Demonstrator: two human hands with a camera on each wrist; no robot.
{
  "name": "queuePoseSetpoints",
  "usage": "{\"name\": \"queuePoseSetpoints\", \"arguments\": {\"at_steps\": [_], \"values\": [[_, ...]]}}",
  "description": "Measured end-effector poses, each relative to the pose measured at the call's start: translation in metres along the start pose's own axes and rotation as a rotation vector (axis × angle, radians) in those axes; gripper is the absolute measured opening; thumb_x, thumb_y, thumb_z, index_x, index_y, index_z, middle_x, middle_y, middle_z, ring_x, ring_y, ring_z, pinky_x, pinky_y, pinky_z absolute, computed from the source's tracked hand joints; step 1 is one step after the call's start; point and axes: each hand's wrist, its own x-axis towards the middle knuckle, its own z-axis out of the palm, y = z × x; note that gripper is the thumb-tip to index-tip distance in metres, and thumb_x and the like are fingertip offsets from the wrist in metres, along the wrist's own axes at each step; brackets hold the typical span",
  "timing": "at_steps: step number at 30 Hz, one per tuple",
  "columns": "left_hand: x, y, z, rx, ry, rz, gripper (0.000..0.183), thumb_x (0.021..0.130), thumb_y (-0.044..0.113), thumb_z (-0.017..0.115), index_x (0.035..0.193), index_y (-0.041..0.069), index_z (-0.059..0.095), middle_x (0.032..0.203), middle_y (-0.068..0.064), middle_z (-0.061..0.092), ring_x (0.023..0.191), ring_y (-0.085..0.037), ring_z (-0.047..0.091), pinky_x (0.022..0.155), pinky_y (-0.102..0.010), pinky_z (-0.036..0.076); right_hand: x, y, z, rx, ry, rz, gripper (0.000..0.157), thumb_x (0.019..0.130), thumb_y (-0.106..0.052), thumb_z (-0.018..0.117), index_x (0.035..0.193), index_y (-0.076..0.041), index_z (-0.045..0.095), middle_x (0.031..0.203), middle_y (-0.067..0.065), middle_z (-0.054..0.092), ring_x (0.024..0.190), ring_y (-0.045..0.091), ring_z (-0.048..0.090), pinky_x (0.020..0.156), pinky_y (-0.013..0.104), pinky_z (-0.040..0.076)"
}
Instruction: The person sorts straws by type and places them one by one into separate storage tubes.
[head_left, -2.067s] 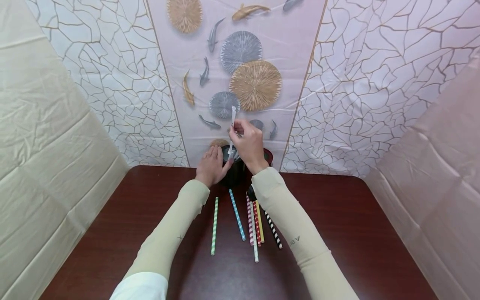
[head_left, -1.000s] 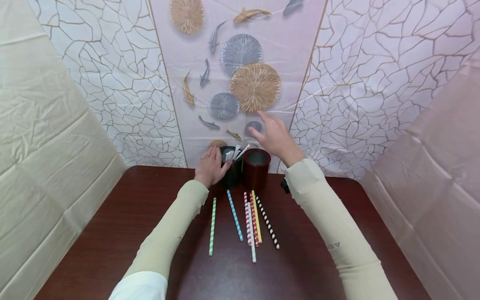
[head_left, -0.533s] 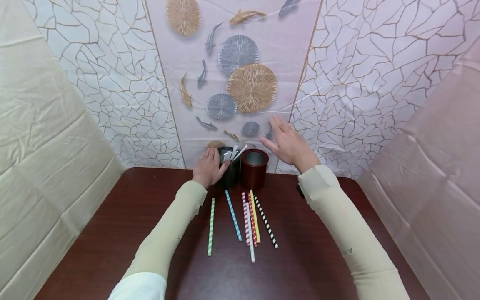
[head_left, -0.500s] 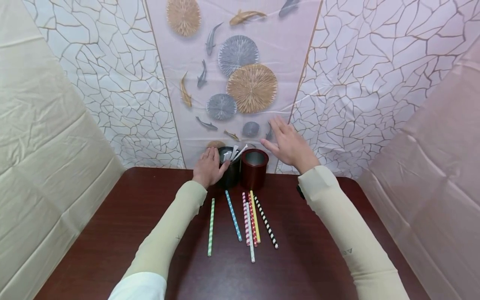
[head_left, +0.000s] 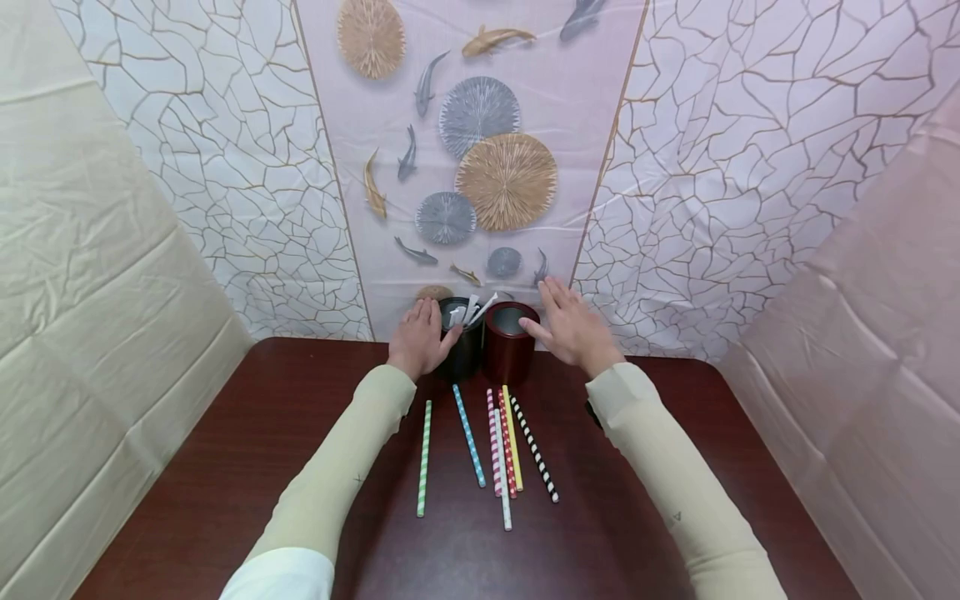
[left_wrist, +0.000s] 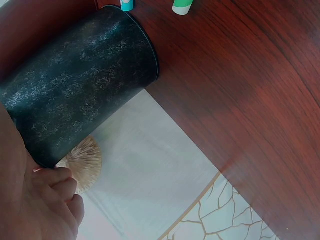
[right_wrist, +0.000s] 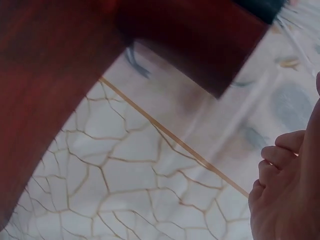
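Got 7 paper straws (head_left: pixel 502 469), 2 cylindrical cups (head_left: pixel 510 357), 2 bare hands (head_left: pixel 418 340), 1 wood-grain table (head_left: pixel 225 467), several white strips (head_left: pixel 472 308) too bunched for exact count

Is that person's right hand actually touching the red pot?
Apart. The right wrist view shows a clear gap between the right hand and the red pot, with the patterned wall visible between them.

a mottled black pot (head_left: pixel 465 357) is standing upright with white strips (head_left: pixel 474 312) sticking out of it, the left hand (head_left: pixel 417 337) touching its rim; a dark red pot (head_left: pixel 508 358) is standing beside it, the right hand (head_left: pixel 573 331) hovering near its mouth.
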Motion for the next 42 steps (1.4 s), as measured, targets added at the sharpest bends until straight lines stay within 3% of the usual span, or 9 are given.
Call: {"name": "queuePoseSetpoints", "arguments": {"at_steps": [9,21,30,42], "values": [[0.001,0.0,0.001,0.002,0.01,0.0,0.087,0.111,0.063,0.017,0.167,-0.004,0.015,0.176,-0.021,0.018,0.166,-0.034,0.016,0.135,-0.043,0.018,0.005,0.001,0.035,0.01,0.004,-0.005,0.085,0.111,-0.058,0.036,0.166,0.005,0.02,0.175,0.024,0.019,0.165,0.04,0.016,0.134,0.055,0.018],[0.001,0.0,0.003,-0.005,-0.005,0.004,0.087,0.112,0.062,0.016,0.167,-0.004,0.013,0.177,-0.021,0.016,0.166,-0.034,0.014,0.136,-0.043,0.016,0.01,0.004,0.059,0.023,-0.014,0.024,0.085,0.111,-0.058,0.035,0.165,0.005,0.022,0.175,0.025,0.021,0.164,0.041,0.019,0.133,0.055,0.02],[0.002,0.0,-0.002,-0.007,0.018,0.014,0.086,0.112,0.061,0.018,0.167,-0.005,0.015,0.176,-0.022,0.018,0.166,-0.035,0.016,0.135,-0.043,0.019,0.013,0.004,0.064,0.075,-0.014,0.047,0.086,0.111,-0.06,0.032,0.166,0.005,0.02,0.175,0.025,0.019,0.164,0.04,0.017,0.134,0.055,0.019],[0.002,-0.002,-0.011,-0.042,-0.011,0.03,0.087,0.112,0.062,0.024,0.165,-0.007,0.021,0.175,-0.025,0.02,0.165,-0.037,0.018,0.135,-0.045,0.017,0.014,0.004,0.068,0.038,0.008,0.039,0.084,0.112,-0.059,0.033,0.165,0.006,0.023,0.173,0.026,0.024,0.163,0.041,0.02,0.133,0.053,0.022]]}}
